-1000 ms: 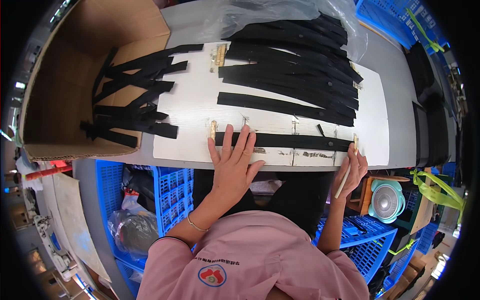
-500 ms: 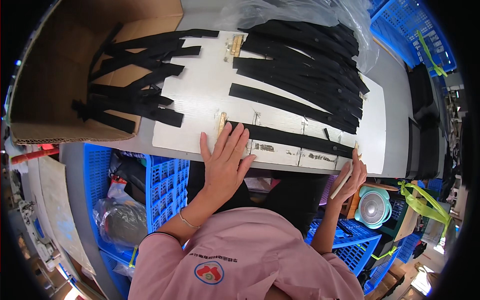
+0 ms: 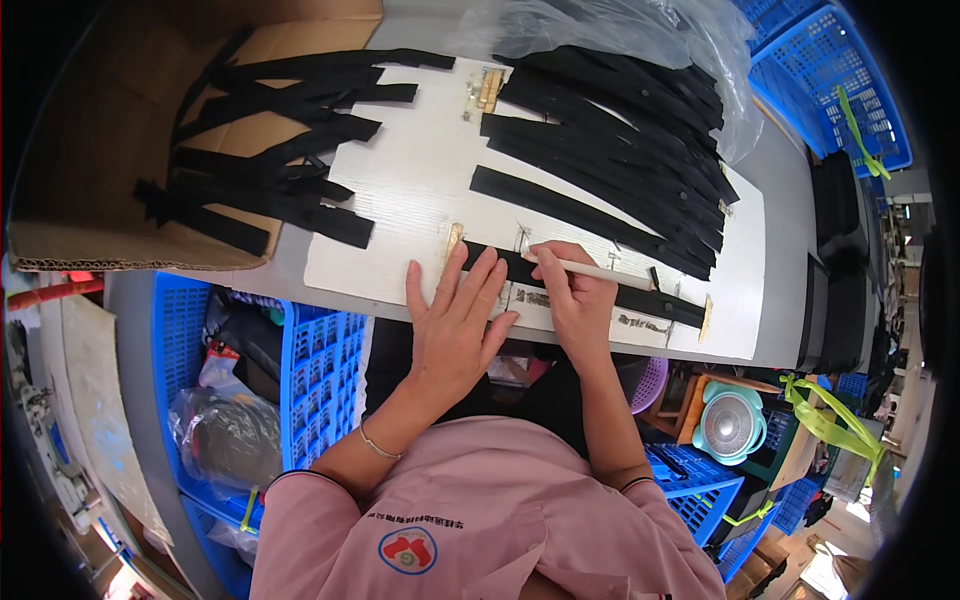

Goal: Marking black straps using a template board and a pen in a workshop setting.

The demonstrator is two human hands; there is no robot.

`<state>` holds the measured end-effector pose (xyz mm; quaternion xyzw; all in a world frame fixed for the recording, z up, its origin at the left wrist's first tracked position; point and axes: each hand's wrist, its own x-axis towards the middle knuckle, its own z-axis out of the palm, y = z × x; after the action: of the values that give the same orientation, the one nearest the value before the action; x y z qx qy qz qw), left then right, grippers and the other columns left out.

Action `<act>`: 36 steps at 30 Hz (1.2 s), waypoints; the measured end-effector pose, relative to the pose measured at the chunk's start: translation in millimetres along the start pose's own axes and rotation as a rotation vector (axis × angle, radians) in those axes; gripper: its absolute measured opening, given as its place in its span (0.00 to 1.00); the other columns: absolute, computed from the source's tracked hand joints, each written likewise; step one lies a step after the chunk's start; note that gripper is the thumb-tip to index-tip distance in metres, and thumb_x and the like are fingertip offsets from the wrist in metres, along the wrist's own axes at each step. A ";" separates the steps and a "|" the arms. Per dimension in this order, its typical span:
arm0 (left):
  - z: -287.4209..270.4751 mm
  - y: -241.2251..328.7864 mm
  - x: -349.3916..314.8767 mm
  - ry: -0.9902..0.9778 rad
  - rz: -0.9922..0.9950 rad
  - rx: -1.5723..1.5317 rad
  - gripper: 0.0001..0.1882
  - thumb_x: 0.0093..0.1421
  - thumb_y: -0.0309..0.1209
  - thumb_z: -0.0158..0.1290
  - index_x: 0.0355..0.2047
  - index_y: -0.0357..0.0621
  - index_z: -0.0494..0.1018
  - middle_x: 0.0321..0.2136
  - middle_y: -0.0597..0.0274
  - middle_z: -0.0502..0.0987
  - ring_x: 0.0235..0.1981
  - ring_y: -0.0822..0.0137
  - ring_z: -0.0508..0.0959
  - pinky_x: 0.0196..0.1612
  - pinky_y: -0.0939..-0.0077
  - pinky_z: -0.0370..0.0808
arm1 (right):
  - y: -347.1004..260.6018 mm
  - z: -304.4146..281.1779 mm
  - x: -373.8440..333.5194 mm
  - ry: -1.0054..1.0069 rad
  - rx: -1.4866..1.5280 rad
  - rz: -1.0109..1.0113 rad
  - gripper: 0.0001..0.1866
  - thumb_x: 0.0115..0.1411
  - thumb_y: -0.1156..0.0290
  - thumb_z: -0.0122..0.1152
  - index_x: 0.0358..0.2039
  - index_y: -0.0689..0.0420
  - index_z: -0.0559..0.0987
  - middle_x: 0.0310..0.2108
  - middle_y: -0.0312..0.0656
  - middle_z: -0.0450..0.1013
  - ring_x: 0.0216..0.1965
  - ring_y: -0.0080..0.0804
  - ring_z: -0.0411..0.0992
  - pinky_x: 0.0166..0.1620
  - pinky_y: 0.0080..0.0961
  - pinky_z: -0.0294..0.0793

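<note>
A black fabric strip [image 3: 660, 306] lies along the near edge of a white board [image 3: 375, 275], between two small wooden stops, the left one [image 3: 453, 245] and the right one [image 3: 706, 318]. My left hand [image 3: 448, 335] rests flat with spread fingers, its fingertips on the strip's left end. In my right hand [image 3: 582, 305] is a white pencil-like marker [image 3: 615, 274], pinched with its tip at the strip just right of my left fingers. Under the strip, the board carries dark marks and lines. One more black strip [image 3: 560, 210] lies farther back.
Many overlapping black strips [image 3: 620, 130] cover the board's far right. Other strips hang over a cardboard box [image 3: 130, 255] at left. Clear plastic [image 3: 600, 25] lies behind. Blue crates [image 3: 325, 380] stand below the table, with a small turquoise fan [image 3: 730, 420] at right.
My right hand has moved left from the strip's right end to near my left fingers, bringing the marker onto the strip. My left hand stays on the strip's left end.
</note>
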<state>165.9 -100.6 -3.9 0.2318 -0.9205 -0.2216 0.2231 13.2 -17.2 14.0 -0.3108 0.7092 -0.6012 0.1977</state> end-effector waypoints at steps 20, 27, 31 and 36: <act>-0.5 -1.0 -0.5 0.010 -0.003 -0.007 0.30 0.63 0.38 0.62 0.63 0.43 0.71 0.67 0.59 0.69 0.72 0.52 0.62 0.71 0.34 0.40 | 1.3 -1.3 -1.9 -0.112 -0.155 -0.039 0.08 0.68 0.74 0.61 0.35 0.66 0.83 0.28 0.42 0.80 0.26 0.24 0.76 0.32 0.22 0.74; 0.5 0.9 0.8 -0.006 0.006 -0.001 0.30 0.63 0.37 0.61 0.64 0.43 0.71 0.67 0.59 0.69 0.72 0.53 0.62 0.72 0.35 0.39 | 9.2 -0.7 -2.4 -0.097 -0.177 -0.117 0.07 0.66 0.75 0.63 0.34 0.65 0.83 0.25 0.42 0.79 0.24 0.25 0.75 0.29 0.23 0.71; 1.0 1.7 1.3 -0.020 -0.005 0.013 0.29 0.63 0.37 0.61 0.64 0.44 0.71 0.66 0.59 0.70 0.72 0.53 0.61 0.72 0.36 0.39 | 3.0 -5.7 -2.0 -0.157 -0.183 -0.126 0.08 0.66 0.75 0.62 0.33 0.65 0.84 0.25 0.40 0.79 0.25 0.22 0.74 0.29 0.21 0.71; 2.6 0.3 0.9 -0.001 -0.008 0.052 0.29 0.62 0.38 0.62 0.62 0.43 0.73 0.65 0.61 0.71 0.71 0.53 0.63 0.71 0.32 0.41 | -0.9 -32.1 -11.1 0.039 -0.111 -0.116 0.07 0.66 0.76 0.61 0.32 0.65 0.83 0.24 0.38 0.78 0.24 0.19 0.72 0.28 0.20 0.68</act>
<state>163.8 -100.0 -5.6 0.2412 -0.9251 -0.1987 0.2158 0.5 13.7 20.2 -0.3498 0.7259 -0.5775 0.1314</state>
